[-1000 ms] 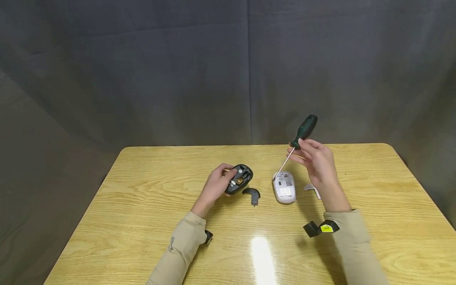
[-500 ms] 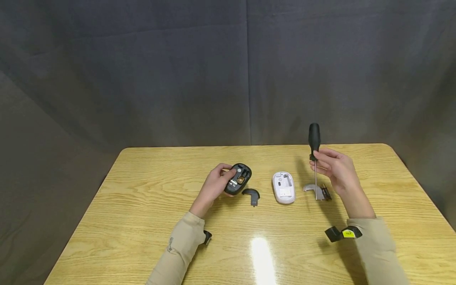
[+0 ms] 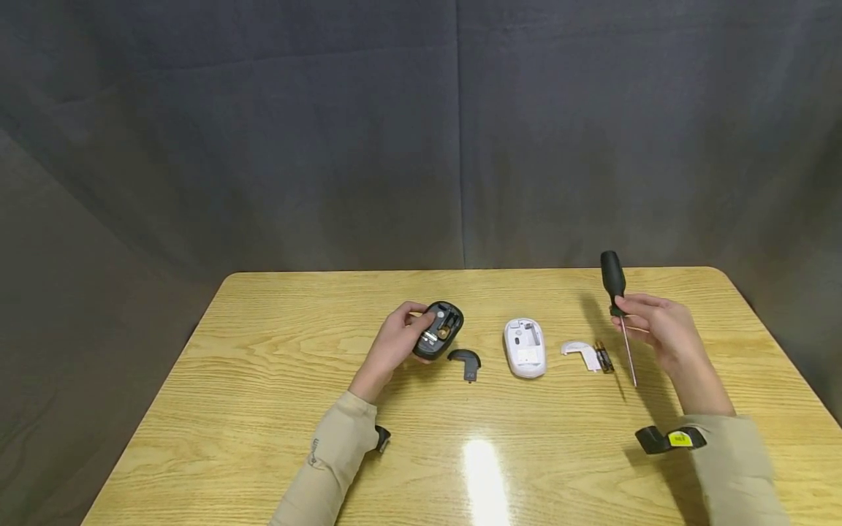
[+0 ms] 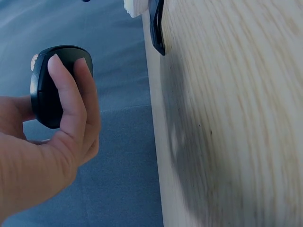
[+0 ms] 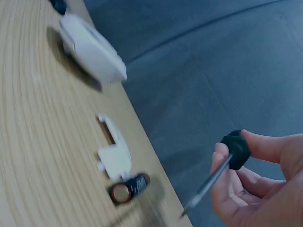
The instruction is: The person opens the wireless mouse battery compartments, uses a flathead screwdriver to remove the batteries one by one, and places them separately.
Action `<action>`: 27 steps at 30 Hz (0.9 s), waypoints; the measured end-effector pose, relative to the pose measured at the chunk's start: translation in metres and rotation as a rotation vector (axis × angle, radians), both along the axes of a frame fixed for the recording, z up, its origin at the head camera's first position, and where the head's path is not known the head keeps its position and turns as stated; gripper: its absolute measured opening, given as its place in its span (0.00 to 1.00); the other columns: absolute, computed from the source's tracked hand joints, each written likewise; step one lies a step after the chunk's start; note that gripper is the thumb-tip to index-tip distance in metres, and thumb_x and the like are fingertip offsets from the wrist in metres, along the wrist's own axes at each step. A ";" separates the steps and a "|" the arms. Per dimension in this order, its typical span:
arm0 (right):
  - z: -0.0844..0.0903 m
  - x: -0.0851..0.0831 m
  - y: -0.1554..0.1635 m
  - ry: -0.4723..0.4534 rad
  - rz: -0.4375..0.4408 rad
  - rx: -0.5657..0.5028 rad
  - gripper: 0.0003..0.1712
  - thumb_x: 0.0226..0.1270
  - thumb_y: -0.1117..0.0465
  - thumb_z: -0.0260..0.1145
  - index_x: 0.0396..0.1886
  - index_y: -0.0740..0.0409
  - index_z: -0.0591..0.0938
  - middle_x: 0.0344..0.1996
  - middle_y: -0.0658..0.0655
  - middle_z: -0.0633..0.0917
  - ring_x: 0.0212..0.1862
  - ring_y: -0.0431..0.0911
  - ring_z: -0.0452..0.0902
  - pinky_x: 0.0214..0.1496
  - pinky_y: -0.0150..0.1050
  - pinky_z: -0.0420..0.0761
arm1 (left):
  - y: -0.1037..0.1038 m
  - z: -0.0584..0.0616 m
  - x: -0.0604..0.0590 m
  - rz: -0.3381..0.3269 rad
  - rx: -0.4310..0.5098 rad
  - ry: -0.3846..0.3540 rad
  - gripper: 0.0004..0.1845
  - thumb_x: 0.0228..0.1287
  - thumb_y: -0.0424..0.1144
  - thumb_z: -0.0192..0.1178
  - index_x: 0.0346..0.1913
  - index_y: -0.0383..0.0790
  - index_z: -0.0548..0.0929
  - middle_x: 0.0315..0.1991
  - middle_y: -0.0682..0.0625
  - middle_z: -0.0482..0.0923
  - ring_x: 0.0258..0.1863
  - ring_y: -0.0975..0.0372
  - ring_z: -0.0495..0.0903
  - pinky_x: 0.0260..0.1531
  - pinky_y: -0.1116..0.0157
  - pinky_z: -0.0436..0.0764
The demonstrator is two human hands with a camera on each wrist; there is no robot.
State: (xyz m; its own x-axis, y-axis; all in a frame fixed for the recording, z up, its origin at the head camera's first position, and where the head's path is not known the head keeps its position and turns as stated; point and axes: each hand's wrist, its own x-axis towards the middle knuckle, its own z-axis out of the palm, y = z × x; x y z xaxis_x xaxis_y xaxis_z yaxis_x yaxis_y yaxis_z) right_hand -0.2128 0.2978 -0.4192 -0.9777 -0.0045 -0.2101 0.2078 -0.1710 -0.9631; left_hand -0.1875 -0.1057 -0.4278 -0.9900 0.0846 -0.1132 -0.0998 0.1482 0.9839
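1. We see the left hand (image 3: 395, 345) gripping the black mouse (image 3: 438, 330), underside up, left of centre on the table (image 3: 263, 409).
2. Right hand (image 3: 661, 332) pinches the screwdriver (image 3: 617, 298) upright, tip down, at the right.
3. Black cover (image 3: 465, 359), white mouse (image 3: 524, 346), white cover (image 3: 580, 352) and battery (image 3: 603, 358) lie between the hands.

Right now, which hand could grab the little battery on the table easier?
The right hand, probably. It hovers just beside the battery, though it holds the screwdriver. The left hand is far off, gripping the black mouse.
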 end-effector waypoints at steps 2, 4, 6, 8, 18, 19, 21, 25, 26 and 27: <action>-0.001 -0.001 0.004 0.001 0.024 0.127 0.06 0.74 0.65 0.69 0.45 0.62 0.85 0.30 0.46 0.88 0.31 0.39 0.88 0.37 0.31 0.86 | -0.001 0.001 0.000 -0.001 0.010 0.000 0.20 0.79 0.39 0.55 0.64 0.28 0.75 0.44 0.35 0.77 0.29 0.57 0.83 0.26 0.58 0.88; -0.003 -0.002 0.009 -0.003 0.053 0.287 0.19 0.75 0.62 0.67 0.56 0.74 0.79 0.30 0.43 0.86 0.31 0.37 0.87 0.37 0.31 0.86 | -0.001 0.001 0.000 -0.001 0.018 -0.002 0.20 0.79 0.39 0.55 0.64 0.28 0.75 0.45 0.33 0.77 0.29 0.57 0.83 0.26 0.58 0.88; -0.006 -0.002 0.012 -0.010 0.082 0.457 0.31 0.76 0.60 0.66 0.64 0.84 0.71 0.33 0.41 0.84 0.32 0.33 0.84 0.38 0.30 0.86 | -0.002 0.002 0.000 0.000 0.022 -0.005 0.20 0.79 0.39 0.55 0.64 0.28 0.75 0.46 0.31 0.77 0.29 0.57 0.83 0.26 0.58 0.88; -0.008 -0.003 0.017 -0.021 0.110 0.569 0.35 0.76 0.60 0.65 0.66 0.87 0.68 0.34 0.43 0.85 0.33 0.32 0.83 0.38 0.31 0.86 | -0.002 0.002 0.000 0.002 0.021 -0.006 0.20 0.79 0.39 0.55 0.64 0.28 0.75 0.46 0.32 0.77 0.30 0.57 0.83 0.26 0.58 0.88; -0.015 -0.002 0.035 -0.061 0.233 0.721 0.29 0.76 0.65 0.63 0.61 0.90 0.69 0.39 0.61 0.85 0.31 0.38 0.84 0.38 0.36 0.88 | -0.003 0.003 0.001 0.000 0.013 -0.002 0.20 0.79 0.38 0.55 0.65 0.28 0.74 0.44 0.37 0.77 0.30 0.57 0.83 0.26 0.59 0.88; -0.015 -0.002 0.036 -0.065 0.238 0.728 0.29 0.77 0.66 0.62 0.61 0.90 0.69 0.40 0.62 0.85 0.31 0.39 0.84 0.38 0.36 0.88 | -0.003 0.003 0.001 -0.001 0.012 -0.001 0.20 0.79 0.39 0.55 0.65 0.28 0.74 0.44 0.37 0.77 0.30 0.57 0.83 0.26 0.58 0.88; -0.014 -0.003 0.038 -0.072 0.243 0.746 0.29 0.76 0.66 0.62 0.61 0.91 0.69 0.39 0.65 0.85 0.30 0.39 0.84 0.37 0.37 0.88 | -0.003 0.004 0.000 -0.002 0.012 0.004 0.21 0.79 0.39 0.55 0.65 0.28 0.74 0.44 0.37 0.77 0.31 0.57 0.83 0.27 0.58 0.88; -0.013 -0.003 0.040 -0.089 0.243 0.779 0.28 0.74 0.67 0.64 0.59 0.91 0.70 0.38 0.68 0.84 0.29 0.41 0.85 0.35 0.38 0.88 | -0.003 0.005 0.000 -0.004 0.009 0.008 0.21 0.79 0.39 0.55 0.65 0.28 0.74 0.44 0.36 0.77 0.31 0.56 0.83 0.27 0.58 0.88; -0.014 -0.002 0.040 -0.092 0.243 0.789 0.27 0.74 0.67 0.64 0.58 0.91 0.71 0.38 0.68 0.84 0.29 0.42 0.85 0.35 0.39 0.88 | -0.003 0.004 0.001 -0.005 0.008 0.007 0.20 0.79 0.39 0.55 0.65 0.28 0.74 0.44 0.36 0.77 0.30 0.56 0.83 0.27 0.58 0.88; -0.014 -0.002 0.040 -0.094 0.245 0.800 0.27 0.73 0.67 0.65 0.57 0.91 0.72 0.37 0.67 0.85 0.29 0.42 0.85 0.34 0.39 0.88 | -0.003 0.004 0.001 -0.005 0.007 0.004 0.20 0.79 0.39 0.55 0.65 0.28 0.74 0.44 0.36 0.77 0.30 0.56 0.83 0.27 0.58 0.88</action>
